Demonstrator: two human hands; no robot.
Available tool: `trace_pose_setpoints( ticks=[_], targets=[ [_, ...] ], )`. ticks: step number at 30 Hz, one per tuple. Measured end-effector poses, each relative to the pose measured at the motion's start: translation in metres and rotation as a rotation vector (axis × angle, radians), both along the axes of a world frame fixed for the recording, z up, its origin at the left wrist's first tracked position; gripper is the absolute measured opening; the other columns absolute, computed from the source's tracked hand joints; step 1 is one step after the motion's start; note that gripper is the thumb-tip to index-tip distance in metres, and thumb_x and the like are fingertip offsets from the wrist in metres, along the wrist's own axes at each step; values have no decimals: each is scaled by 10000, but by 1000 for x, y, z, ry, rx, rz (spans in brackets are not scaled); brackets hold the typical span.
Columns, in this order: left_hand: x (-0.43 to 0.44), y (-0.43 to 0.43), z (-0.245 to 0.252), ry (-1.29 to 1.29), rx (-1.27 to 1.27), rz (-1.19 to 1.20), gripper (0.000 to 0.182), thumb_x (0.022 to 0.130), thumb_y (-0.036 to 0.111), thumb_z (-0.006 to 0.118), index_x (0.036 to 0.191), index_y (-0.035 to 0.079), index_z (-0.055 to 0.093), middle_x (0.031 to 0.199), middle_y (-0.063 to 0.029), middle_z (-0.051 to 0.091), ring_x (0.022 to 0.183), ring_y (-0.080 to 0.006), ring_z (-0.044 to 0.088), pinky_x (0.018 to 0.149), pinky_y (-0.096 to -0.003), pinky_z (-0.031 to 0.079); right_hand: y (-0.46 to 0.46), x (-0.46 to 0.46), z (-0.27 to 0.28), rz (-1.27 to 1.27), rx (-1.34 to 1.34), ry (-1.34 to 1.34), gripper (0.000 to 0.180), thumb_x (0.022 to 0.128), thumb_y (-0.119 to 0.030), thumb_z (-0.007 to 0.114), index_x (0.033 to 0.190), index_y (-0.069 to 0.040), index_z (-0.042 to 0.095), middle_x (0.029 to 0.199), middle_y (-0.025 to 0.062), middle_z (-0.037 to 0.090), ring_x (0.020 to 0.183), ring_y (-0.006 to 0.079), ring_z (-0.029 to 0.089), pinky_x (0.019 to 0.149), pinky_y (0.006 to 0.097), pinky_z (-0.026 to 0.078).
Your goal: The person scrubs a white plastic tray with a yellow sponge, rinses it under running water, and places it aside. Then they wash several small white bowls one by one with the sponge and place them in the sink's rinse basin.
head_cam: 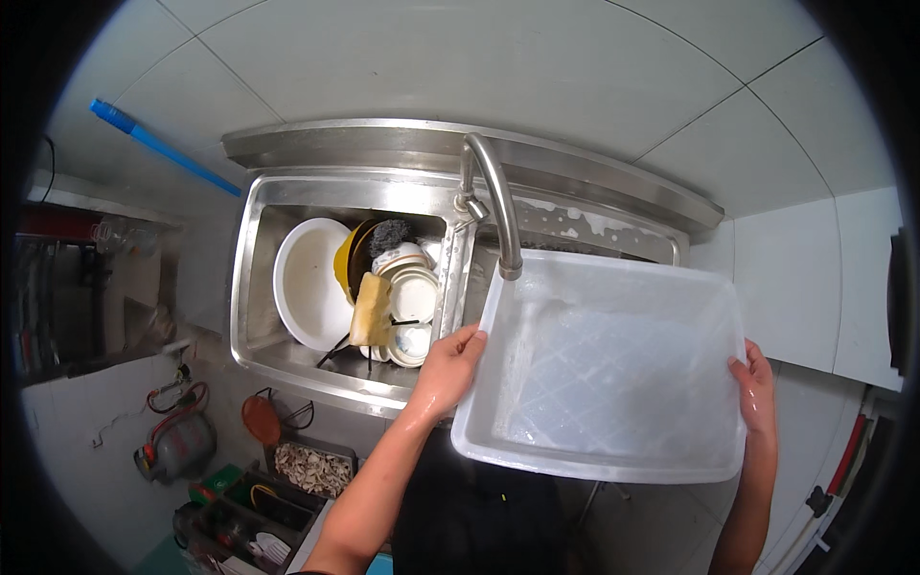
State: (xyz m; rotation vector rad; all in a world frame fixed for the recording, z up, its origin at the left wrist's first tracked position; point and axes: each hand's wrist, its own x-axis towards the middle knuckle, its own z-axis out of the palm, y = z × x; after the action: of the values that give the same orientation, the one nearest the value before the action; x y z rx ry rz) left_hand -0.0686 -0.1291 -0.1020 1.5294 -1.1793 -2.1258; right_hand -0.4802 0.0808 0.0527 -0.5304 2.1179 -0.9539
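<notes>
A wet, translucent white plastic tub [611,381] is held up between both hands, over the right sink basin and its front edge. My left hand [453,370] grips its left rim, thumb on top. At the opposite rim, my right hand [755,392] holds on with the thumb over the edge. Water clings to both wrists and to the tub's floor. Above the tub's back left corner hangs the spout of a steel gooseneck faucet [499,208]; whether water flows is hard to tell. Much of the right basin [478,287] is hidden beneath the tub.
Inside the left basin [262,280] are a white oval basin [309,287], yellow bowls [346,259], stacked white bowls [415,295], a steel-wool scrubber [390,237] and a yellow sponge [371,309]. A gas cylinder [180,445] and a tray of pale pieces [313,467] sit low at left.
</notes>
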Motion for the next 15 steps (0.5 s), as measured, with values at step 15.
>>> trace_pose_setpoints(
  ticks=[15],
  targets=[
    [35,-9,110,92,72,119,535,1024,3,617,1541,-78,509,1163,-74,737,997,-101,670,893,-254,530,29,16,-143,15,-2,-385,343,1016,-57,619,1343,42,615,1233,92,721,1105,162,675,1028,324,511]
  ],
)
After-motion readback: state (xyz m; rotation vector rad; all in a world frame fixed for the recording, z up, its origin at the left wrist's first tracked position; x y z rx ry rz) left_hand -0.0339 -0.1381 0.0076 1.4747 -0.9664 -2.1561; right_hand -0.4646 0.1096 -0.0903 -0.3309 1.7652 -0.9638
